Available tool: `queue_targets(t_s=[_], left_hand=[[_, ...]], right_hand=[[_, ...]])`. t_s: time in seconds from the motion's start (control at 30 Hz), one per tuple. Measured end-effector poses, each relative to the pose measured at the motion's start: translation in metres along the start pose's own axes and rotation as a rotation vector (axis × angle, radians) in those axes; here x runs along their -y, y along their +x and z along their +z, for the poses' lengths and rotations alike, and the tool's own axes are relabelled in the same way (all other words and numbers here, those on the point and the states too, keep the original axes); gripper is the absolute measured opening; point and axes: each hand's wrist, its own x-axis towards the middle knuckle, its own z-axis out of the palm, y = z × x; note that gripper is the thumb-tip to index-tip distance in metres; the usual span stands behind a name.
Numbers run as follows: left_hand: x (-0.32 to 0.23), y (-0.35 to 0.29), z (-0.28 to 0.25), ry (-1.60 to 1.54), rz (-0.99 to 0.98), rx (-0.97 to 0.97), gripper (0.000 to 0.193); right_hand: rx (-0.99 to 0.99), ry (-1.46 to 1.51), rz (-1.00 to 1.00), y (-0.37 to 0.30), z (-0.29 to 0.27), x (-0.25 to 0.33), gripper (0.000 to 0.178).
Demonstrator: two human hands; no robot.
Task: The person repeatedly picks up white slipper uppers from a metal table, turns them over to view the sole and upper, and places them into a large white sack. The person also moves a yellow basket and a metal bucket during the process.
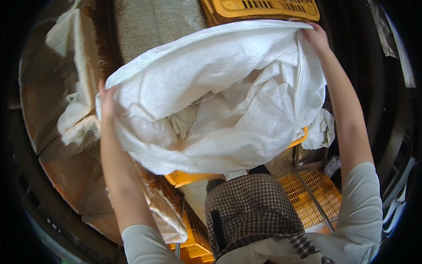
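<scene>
Sack [220, 101], large, white and woven, is held spread above a yellow crate [193, 177], gripped at opposite edges by left hand [105, 102] and right hand [314, 38]; it is opened out but not yet flat or folded.

Yellow plastic crates [263, 8] top & lower right [314, 198], brown sacks [66, 145] at left, checked apron [250, 211] below.

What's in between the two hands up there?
In the head view, a big white sack stretches between the left hand and right hand. Each hand grips an edge of it, holding its mouth open.
</scene>
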Motion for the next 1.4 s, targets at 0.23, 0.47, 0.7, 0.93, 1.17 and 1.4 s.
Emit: queue_targets(t_s=[0.23,0.47,0.7,0.93,1.17,1.4], left_hand=[[0.073,-0.007,0.005,-0.503,-0.609,0.083,0.078],[0.104,-0.080,0.011,-0.601,-0.688,0.059,0.066],[0.021,-0.196,0.000,0.413,0.231,-0.135,0.057],[0.049,-0.345,0.008,0.886,0.203,0.527,0.043],[0.143,-0.415,-0.017,1.060,-0.020,0.485,0.036],[0.193,-0.387,0.037,1.194,-0.272,0.794,0.049]], right_hand=[[0.419,-0.055,0.395,0.023,0.024,-0.073,0.048],[0.427,-0.047,0.343,0.024,-0.002,-0.172,0.047],[0.136,-0.313,-0.413,-0.144,-0.091,-0.108,0.015],[0.902,-1.074,-0.409,-0.308,-0.110,-0.115,0.042],[0.715,-0.989,-0.437,-0.333,-0.144,-0.167,0.034],[0.696,-1.324,-0.181,-0.329,-0.122,-0.232,0.036]])
